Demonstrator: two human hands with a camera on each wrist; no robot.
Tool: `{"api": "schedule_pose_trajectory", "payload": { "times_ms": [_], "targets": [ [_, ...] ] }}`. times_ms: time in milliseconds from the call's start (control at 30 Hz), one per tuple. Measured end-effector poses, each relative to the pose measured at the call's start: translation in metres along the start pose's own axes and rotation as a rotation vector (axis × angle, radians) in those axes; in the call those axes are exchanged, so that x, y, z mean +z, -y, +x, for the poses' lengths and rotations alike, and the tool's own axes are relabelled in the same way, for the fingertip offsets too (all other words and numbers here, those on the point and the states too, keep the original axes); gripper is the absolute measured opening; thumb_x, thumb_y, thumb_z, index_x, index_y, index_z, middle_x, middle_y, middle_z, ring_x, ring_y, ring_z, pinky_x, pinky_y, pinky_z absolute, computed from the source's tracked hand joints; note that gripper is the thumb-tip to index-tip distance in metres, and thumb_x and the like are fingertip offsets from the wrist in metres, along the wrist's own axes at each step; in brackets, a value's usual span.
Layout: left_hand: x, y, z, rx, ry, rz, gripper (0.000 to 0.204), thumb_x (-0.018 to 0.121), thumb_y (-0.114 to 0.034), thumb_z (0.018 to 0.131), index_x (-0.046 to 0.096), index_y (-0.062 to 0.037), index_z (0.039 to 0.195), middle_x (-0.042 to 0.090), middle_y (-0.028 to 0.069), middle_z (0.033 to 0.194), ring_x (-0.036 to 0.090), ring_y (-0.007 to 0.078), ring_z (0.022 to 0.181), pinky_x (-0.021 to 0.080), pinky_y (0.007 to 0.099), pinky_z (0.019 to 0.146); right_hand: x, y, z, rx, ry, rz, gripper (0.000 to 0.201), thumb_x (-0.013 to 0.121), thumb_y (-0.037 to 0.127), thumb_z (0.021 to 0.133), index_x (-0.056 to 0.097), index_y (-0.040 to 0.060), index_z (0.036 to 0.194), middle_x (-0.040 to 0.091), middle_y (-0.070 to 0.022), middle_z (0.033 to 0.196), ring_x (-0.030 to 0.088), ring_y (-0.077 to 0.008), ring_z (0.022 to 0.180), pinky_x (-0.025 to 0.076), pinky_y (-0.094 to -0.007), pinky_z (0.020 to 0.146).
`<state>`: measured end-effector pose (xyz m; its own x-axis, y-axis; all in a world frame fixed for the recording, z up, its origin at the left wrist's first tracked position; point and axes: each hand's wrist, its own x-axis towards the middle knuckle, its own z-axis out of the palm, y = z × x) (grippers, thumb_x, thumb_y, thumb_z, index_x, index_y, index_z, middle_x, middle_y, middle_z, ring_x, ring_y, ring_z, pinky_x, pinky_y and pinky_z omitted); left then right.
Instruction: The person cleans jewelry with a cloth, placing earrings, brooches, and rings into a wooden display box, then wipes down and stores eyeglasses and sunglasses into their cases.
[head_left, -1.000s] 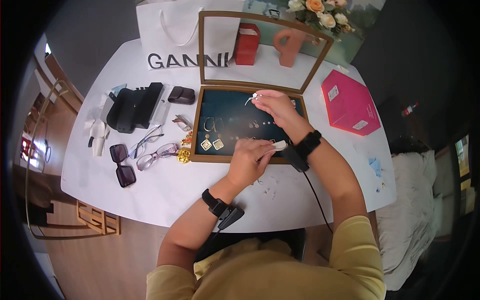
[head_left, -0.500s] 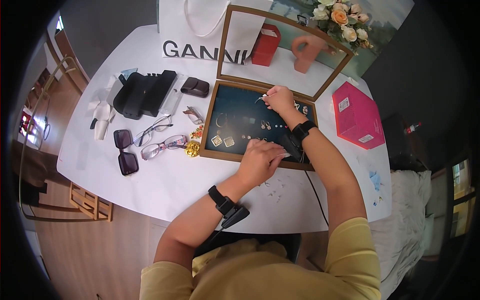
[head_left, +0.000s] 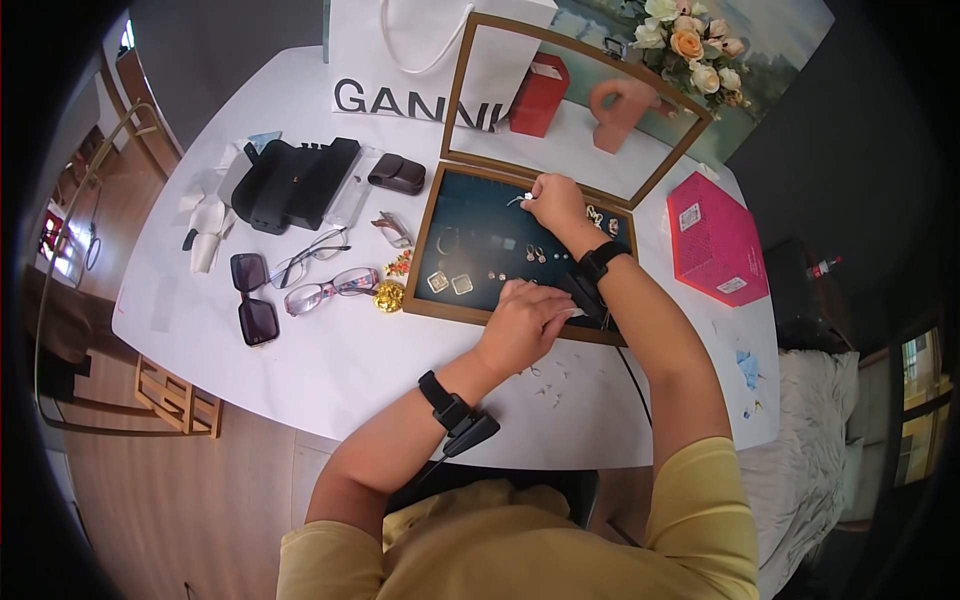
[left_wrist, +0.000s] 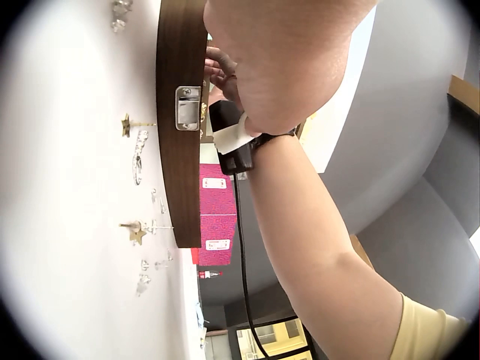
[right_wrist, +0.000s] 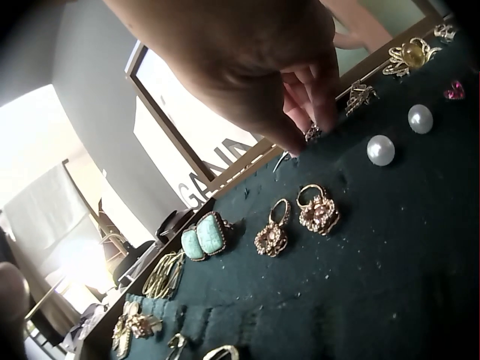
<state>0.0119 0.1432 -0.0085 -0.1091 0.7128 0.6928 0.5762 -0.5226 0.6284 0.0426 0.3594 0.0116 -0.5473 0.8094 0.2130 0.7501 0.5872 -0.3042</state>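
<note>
My right hand (head_left: 557,203) is over the back part of a wooden jewellery case (head_left: 423,238) with a dark teal lining. Its fingertips pinch a small silver earring (head_left: 526,197) close to the lining; the fingers partly hide it. Near the case's front edge, my left hand (head_left: 518,325) holds a small white strip (left_wrist: 234,136) between thumb and fingers. Between the hands, the right wrist view shows flower earrings (right_wrist: 319,214), turquoise earrings (right_wrist: 210,235) and pearl studs (right_wrist: 381,150) on the lining. Square earrings (head_left: 461,284) lie at the case's front left.
The case's glass lid (head_left: 575,125) stands raised at the back. To the left are sunglasses (head_left: 257,320), glasses (head_left: 310,297), a black case (head_left: 290,185) and a gold ornament (head_left: 389,296). A pink box (head_left: 715,240) stands right. Loose small jewellery (left_wrist: 136,234) lies in front.
The right hand has lowered with the silver earring toward the back of the lining. The left hand stays at the front edge with the white strip. The head view has shifted.
</note>
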Motion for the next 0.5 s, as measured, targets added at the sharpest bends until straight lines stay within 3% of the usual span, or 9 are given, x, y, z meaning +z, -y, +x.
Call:
{"api": "schedule_pose_trajectory", "payload": {
  "times_ms": [167,233,333,500],
  "targets": [
    [0.000,0.004,0.000,0.013,-0.003,0.001,0.012,0.071,-0.004,0.077,0.072,-0.0073,0.089,0.070,0.0058,0.096,0.063,0.0249,0.084,0.042,0.0348,0.081,-0.016,-0.011,0.008,-0.014,-0.002,0.121,0.037,0.087,0.031,0.060,0.066,0.0046,0.077,0.067,-0.0168,0.080,0.065,-0.0348,0.079,0.051,-0.0394,0.073],
    [0.001,0.010,-0.001,0.043,-0.027,0.037,0.012,0.070,-0.003,0.077,0.071,-0.0076,0.088,0.070,0.0066,0.098,0.064,0.0252,0.088,0.044,0.0361,0.080,-0.038,-0.013,0.005,0.034,-0.006,0.266,0.038,0.084,0.033,0.065,0.067,0.0026,0.079,0.068,-0.0157,0.078,0.067,-0.0293,0.075,0.052,-0.0378,0.070],
    [0.000,0.007,0.003,0.002,-0.079,0.065,0.011,0.069,-0.002,0.079,0.070,-0.0065,0.089,0.070,0.0081,0.099,0.065,0.0258,0.092,0.046,0.0366,0.080,-0.079,-0.014,-0.018,-0.013,-0.097,0.366,0.039,0.082,0.034,0.072,0.070,-0.0001,0.087,0.068,-0.0070,0.077,0.063,-0.0124,0.069,0.051,-0.0280,0.064],
    [-0.005,0.004,0.009,-0.100,-0.155,0.036,0.013,0.069,-0.003,0.082,0.071,-0.0041,0.094,0.071,0.0112,0.098,0.067,0.0273,0.091,0.051,0.0339,0.081,-0.118,-0.012,-0.100,0.050,0.006,0.724,0.022,0.076,0.020,0.081,0.069,0.0017,0.091,0.065,0.0010,0.077,0.057,-0.0046,0.066,0.047,-0.0202,0.059]
  ]
}}
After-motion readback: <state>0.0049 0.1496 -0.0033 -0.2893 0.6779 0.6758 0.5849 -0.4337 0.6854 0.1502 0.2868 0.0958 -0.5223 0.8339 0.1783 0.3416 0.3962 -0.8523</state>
